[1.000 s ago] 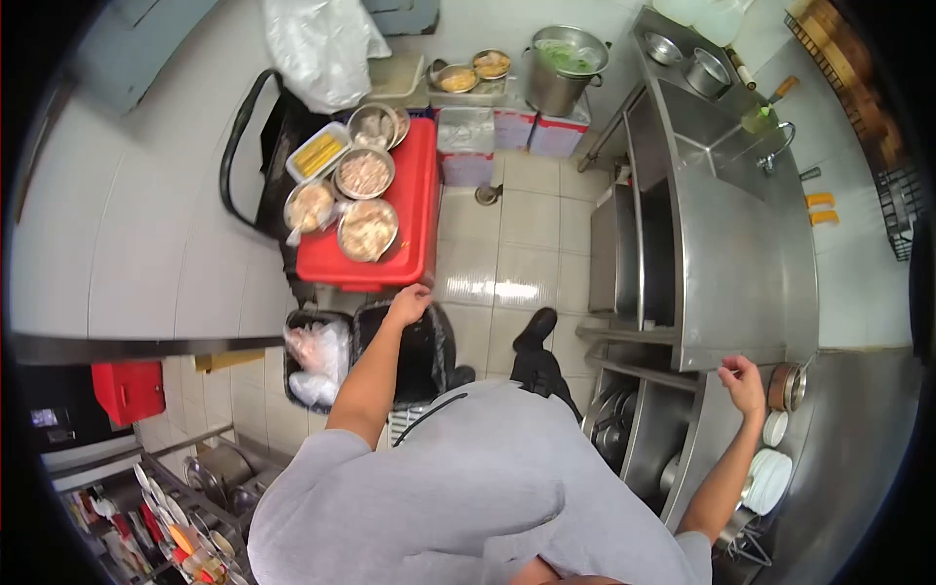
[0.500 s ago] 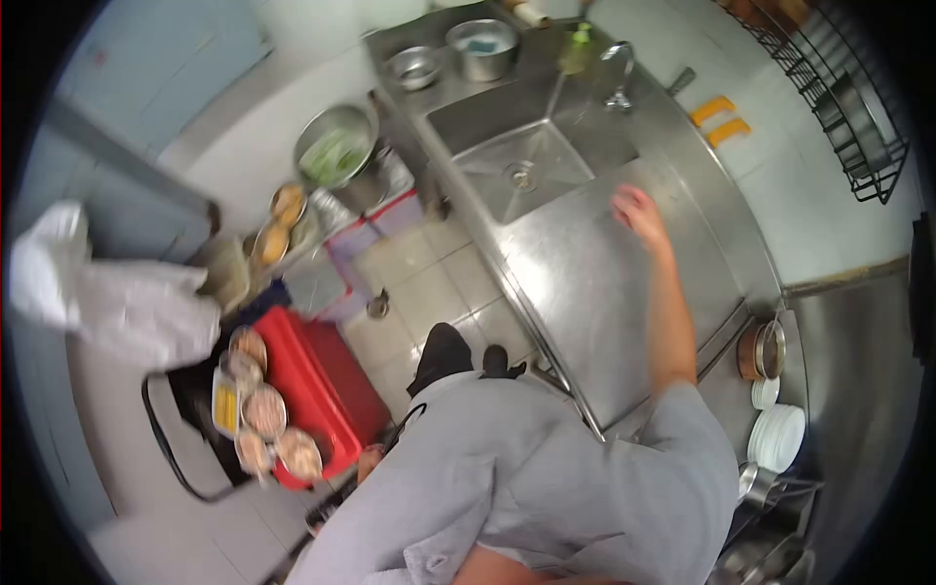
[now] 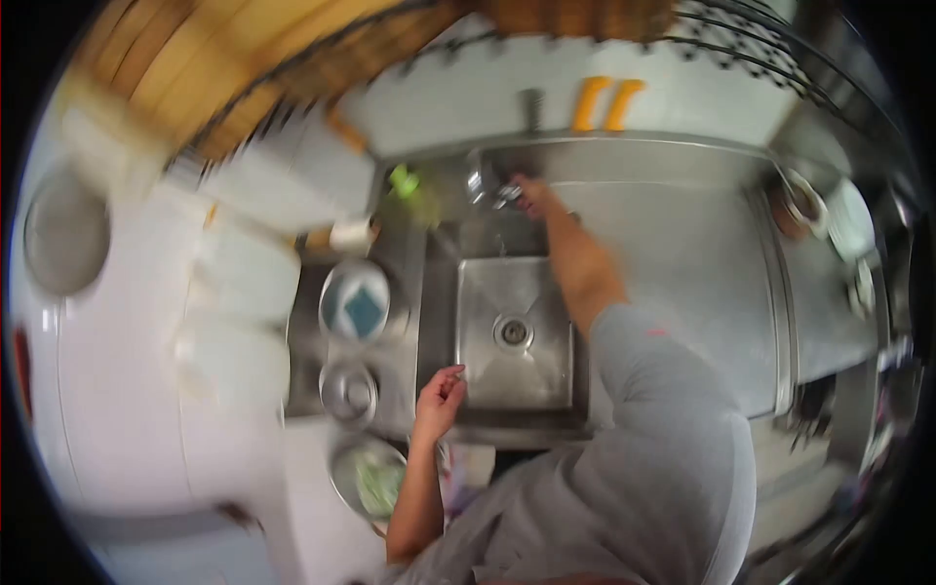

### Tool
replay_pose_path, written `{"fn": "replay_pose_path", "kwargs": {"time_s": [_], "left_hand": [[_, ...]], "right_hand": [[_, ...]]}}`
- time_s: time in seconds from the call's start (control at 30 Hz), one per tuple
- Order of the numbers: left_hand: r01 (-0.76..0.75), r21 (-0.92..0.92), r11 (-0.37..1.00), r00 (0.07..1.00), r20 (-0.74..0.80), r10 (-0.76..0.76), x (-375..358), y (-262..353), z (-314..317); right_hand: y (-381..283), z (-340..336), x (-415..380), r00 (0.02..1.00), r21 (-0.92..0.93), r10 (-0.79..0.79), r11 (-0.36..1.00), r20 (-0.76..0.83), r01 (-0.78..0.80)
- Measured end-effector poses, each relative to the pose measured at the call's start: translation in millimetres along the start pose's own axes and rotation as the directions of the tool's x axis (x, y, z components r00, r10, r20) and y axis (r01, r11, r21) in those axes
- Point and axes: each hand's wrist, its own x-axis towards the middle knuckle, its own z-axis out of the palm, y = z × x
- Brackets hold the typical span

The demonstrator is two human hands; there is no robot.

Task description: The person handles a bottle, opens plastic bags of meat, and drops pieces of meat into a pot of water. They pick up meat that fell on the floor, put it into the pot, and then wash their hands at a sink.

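At the back edge of the steel sink (image 3: 546, 380), my right hand (image 3: 530, 195) is closed on the metal faucet (image 3: 506, 195). My left hand (image 3: 441, 400) is over the sink's left front edge, its fingers curled; I cannot make out anything in it. Left of the basin stands a metal pot (image 3: 331, 297) with a blue-green sponge (image 3: 363, 312) inside. A smaller metal bowl (image 3: 348, 392) sits in front of that pot, close to my left hand. Behind the basin's left corner is a green bottle (image 3: 408, 185), blurred.
A bowl of green leaves (image 3: 375, 483) is below the counter at the left front. Orange hooks (image 3: 604, 105) are on the back wall under a wire rack. White plates (image 3: 850, 224) stand far right. Pale containers (image 3: 239, 366) are at the left.
The view has turned toward the sink. My right hand has gone from above the steel counter to the faucet. My left hand has come up beside the basin.
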Motion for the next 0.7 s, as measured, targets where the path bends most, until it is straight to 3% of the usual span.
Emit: {"fn": "replay_pose_path", "kwargs": {"time_s": [0.07,0.1,0.13,0.17,0.2,0.23,0.27,0.3,0.33,0.4,0.43,0.47,0.5,0.53,0.6,0.63,0.7], "left_hand": [[-0.159,0.013,0.987,0.971,0.183,0.154,73,23,15],[-0.24,0.11,0.965,0.95,0.229,0.21,101,36,20],[-0.247,0.047,0.968,0.937,0.264,0.227,126,63,30],[-0.163,-0.054,0.985,0.929,0.328,0.172,166,66,36],[-0.087,-0.125,0.988,0.935,0.332,0.124,185,90,48],[-0.001,-0.314,0.949,0.921,0.369,0.123,217,91,62],[0.093,-0.405,0.91,0.926,0.371,0.07,232,99,71],[0.148,-0.516,0.844,0.924,0.376,0.068,247,99,82],[0.166,-0.611,0.774,0.928,0.362,0.087,274,81,88],[0.169,-0.488,0.857,0.919,0.393,0.043,298,73,86],[0.173,-0.492,0.853,0.903,0.425,0.062,294,82,97],[0.103,-0.391,0.915,0.945,0.325,0.032,288,87,102],[0.042,-0.271,0.962,0.978,0.208,0.016,283,89,106],[0.046,-0.268,0.962,0.974,0.224,0.016,281,85,109],[0.104,-0.443,0.89,0.965,0.262,0.017,281,67,119],[0.137,-0.524,0.84,0.961,0.275,0.015,281,56,125],[0.195,-0.666,0.72,0.958,0.287,0.006,275,34,129]], "right_hand": [[-5,-4,-37,0.994,0.143,-0.114,0.983,0.0,0.113],[-1,-6,-42,0.988,0.194,-0.152,0.969,-0.003,0.15],[-7,0,-55,0.944,-0.036,-0.329,0.944,-0.042,0.327],[-14,6,-71,0.862,-0.312,-0.499,0.835,-0.082,0.454],[-20,13,-89,0.754,-0.552,-0.647,0.673,-0.117,0.492],[-5,11,-52,0.582,-0.681,-0.813,0.428,-0.002,0.595],[-18,26,-76,0.788,-0.844,-0.596,0.495,-0.155,0.208],[-31,22,-116,0.824,-0.894,-0.564,0.393,-0.051,0.213],[-22,16,-126,0.754,-0.817,-0.65,0.38,0.099,0.435],[-11,22,-169,0.684,-0.61,-0.726,0.574,-0.071,0.546],[-9,25,-187,0.736,-0.542,-0.655,0.686,-0.17,0.485],[-5,32,-199,0.783,-0.456,-0.565,0.787,-0.259,0.416],[-5,40,-219,0.822,-0.3,-0.494,0.86,-0.282,0.414],[-4,52,-233,0.86,-0.126,-0.422,0.907,-0.286,0.403],[13,105,-222,0.711,-0.086,-0.52,0.831,-0.473,0.55],[38,135,-180,0.601,-0.286,-0.559,0.822,-0.572,0.492],[50,115,-162,0.646,-0.328,-0.586,0.81,-0.489,0.487]]}}
